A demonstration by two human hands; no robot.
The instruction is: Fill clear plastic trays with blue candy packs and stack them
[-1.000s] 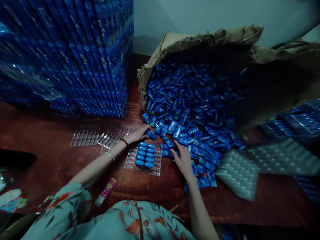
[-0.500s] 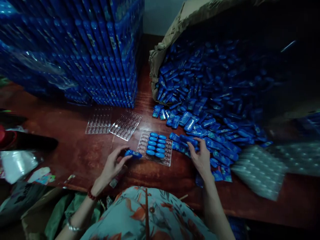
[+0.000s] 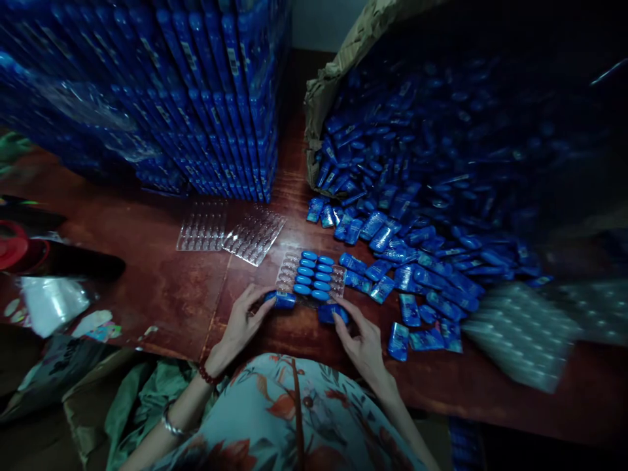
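A clear blister tray [image 3: 288, 270] lies on the table in front of me, with two columns of bright blue oval pieces [image 3: 321, 277] in its middle. At the tray's near left corner, my left hand [image 3: 246, 317] pinches a small blue packet [image 3: 284, 299]. My right hand [image 3: 360, 333] grips another blue packet [image 3: 330, 313] by the near right corner. Loose blue packets [image 3: 381, 289] lie just right of the tray.
Tall stacks of blue packs [image 3: 216, 111] stand at the back left. A torn cardboard box [image 3: 316, 104] spills packets at the right. Empty clear trays [image 3: 201, 227] lie left, frosted trays [image 3: 524, 337] right. A red-lidded dark container [image 3: 73, 258] lies far left.
My right hand has moved left from the loose packets to the tray, now with a packet in its fingers. My left hand has brought its packet closer to the tray's near edge.
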